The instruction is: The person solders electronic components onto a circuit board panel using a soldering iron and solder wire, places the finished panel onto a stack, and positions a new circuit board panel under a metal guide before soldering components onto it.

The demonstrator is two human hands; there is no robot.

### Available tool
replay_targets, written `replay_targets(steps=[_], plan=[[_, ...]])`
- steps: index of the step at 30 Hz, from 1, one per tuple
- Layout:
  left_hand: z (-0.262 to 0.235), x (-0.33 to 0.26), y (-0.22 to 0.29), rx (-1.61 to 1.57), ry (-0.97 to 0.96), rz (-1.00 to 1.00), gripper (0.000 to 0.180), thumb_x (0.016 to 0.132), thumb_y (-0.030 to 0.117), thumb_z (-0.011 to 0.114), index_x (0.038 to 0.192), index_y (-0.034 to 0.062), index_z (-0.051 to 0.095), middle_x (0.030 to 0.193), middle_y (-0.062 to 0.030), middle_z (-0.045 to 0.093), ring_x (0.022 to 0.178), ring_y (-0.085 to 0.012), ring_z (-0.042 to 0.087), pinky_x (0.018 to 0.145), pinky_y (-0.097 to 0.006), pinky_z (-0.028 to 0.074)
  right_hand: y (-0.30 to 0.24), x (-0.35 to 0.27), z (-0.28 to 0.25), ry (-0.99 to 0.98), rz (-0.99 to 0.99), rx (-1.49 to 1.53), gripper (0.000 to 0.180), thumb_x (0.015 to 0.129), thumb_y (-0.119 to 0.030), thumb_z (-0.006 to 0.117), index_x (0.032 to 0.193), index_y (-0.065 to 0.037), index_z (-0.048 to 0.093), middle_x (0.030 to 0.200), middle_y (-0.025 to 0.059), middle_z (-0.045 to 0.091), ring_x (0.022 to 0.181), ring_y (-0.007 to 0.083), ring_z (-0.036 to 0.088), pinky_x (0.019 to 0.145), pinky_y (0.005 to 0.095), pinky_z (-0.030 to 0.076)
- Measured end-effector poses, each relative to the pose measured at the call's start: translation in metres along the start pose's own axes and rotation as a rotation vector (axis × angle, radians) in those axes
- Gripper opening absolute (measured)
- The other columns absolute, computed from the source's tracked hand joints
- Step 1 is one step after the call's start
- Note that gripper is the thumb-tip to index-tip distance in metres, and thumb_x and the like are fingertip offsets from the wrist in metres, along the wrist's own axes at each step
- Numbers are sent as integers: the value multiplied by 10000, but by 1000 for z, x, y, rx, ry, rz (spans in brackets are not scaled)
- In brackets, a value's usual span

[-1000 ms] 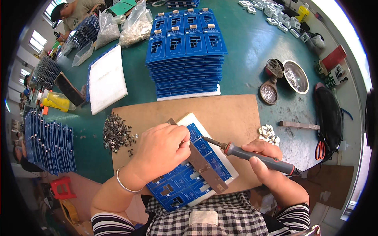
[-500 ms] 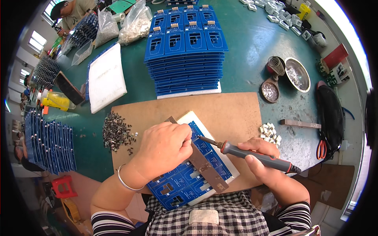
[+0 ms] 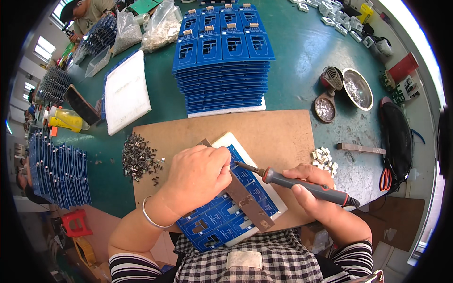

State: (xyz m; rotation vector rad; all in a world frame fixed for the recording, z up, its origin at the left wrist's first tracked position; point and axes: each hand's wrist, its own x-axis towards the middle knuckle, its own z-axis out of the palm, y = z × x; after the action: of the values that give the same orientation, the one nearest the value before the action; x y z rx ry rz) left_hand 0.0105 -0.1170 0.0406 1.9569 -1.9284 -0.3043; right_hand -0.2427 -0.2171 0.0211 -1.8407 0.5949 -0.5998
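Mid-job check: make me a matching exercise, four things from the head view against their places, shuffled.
Things
1. Soldering iron
2. Heap of small black parts
3. Heap of small white parts
4. Scissors

Places
A. At the left edge of the brown board
B. Next to the black bag
C. In the right hand
D. At the right edge of the brown board

Pairs: 1-C, 2-A, 3-D, 4-B
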Motion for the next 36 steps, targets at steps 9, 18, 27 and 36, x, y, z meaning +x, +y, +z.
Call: replay_targets(steps=[9, 18, 27, 36], plan=[[4, 4, -3, 17, 16, -4, 58, 795, 115, 666, 806, 97, 611, 691, -85, 625, 669, -294, 626, 599, -418, 494, 2, 4, 2, 8, -1, 1, 294, 842, -176, 672, 1077, -4, 713, 854, 138, 699, 749, 250, 682, 694, 355, 529], [-7, -15, -1, -278, 67, -71, 66, 862, 120, 709, 886, 72, 671, 793, -94, 625, 691, -285, 632, 595, -375, 502, 5, -12, -7, 9, -24, 48, 338, 869, -212, 671, 1139, -10, 681, 976, 161, 713, 799, 242, 695, 734, 352, 541], [3, -46, 67, -592, -8, 149, 176, 853, 54, 714, 963, 51, 577, 815, -110, 570, 683, -301, 609, 593, -387, 497, 5, -43, 34, 77, -250, 391, 427, 883, -152, 759, 1251, -44, 570, 1044, 180, 721, 918, 241, 721, 801, 368, 581], [0, -55, 61, -449, -18, 20, 119, 819, 49, 708, 869, 65, 601, 710, -80, 580, 624, -281, 604, 555, -377, 488, 1, -37, 29, 115, -355, 3, 396, 793, 39, 779, 1145, -86, 645, 782, 64, 643, 672, 185, 624, 580, 316, 487]])
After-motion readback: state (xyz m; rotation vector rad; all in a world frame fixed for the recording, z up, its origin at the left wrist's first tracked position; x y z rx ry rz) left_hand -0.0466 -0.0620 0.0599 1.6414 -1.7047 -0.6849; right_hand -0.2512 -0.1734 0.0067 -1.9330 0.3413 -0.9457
